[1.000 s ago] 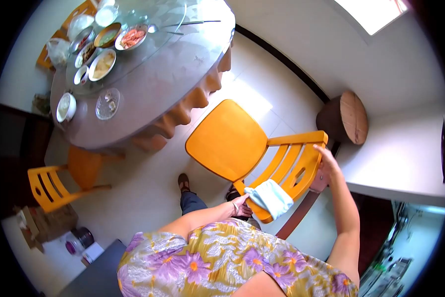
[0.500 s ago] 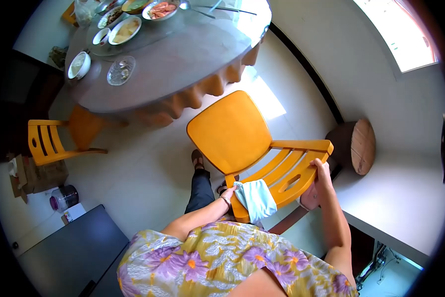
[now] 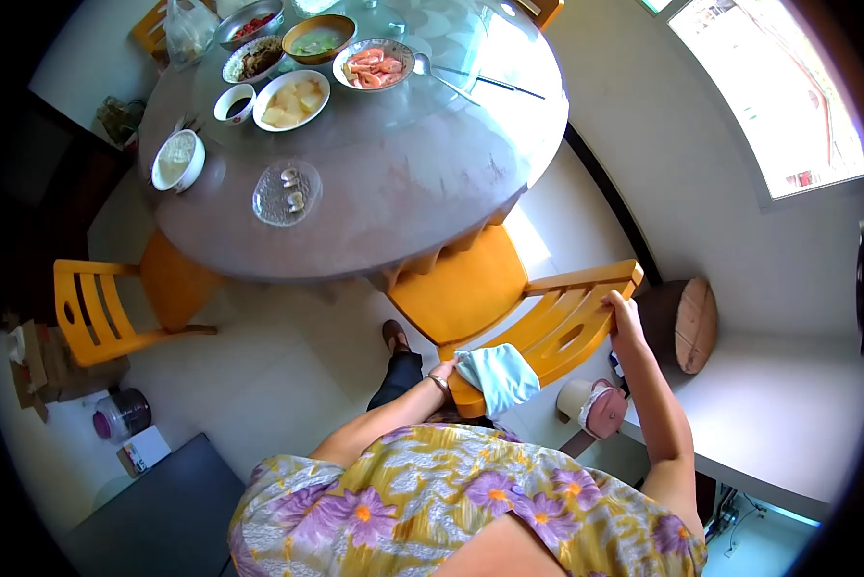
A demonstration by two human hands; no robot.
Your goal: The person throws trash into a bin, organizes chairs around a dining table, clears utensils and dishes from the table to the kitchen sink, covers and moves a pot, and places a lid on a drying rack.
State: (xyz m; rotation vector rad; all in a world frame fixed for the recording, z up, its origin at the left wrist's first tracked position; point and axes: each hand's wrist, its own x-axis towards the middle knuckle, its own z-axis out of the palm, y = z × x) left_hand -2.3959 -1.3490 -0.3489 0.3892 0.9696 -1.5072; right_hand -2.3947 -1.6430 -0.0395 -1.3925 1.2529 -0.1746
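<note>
Between my two hands is an orange wooden chair (image 3: 557, 351), its slatted back toward me and the front of its seat under the edge of the round table (image 3: 384, 221). My right hand (image 3: 624, 319) is closed around the top rail near its right end. On the other side, my left hand (image 3: 441, 375) is closed on the side post of the backrest, its fingers partly hidden. A light blue cloth (image 3: 499, 377) hangs over the left end of the rail, right against my left hand.
Dishes stand on the table, among them a bowl of shrimp (image 3: 374, 67) and a glass plate with shells (image 3: 288, 192). A second chair (image 3: 100, 308) is at the left. A brown barrel-like container (image 3: 687, 322) and a pink-lidded bin (image 3: 600, 409) stand at the right.
The chair has moved forward, and its seat now goes partly under the table edge. Both hands keep their hold on the backrest. More of the tabletop shows.
</note>
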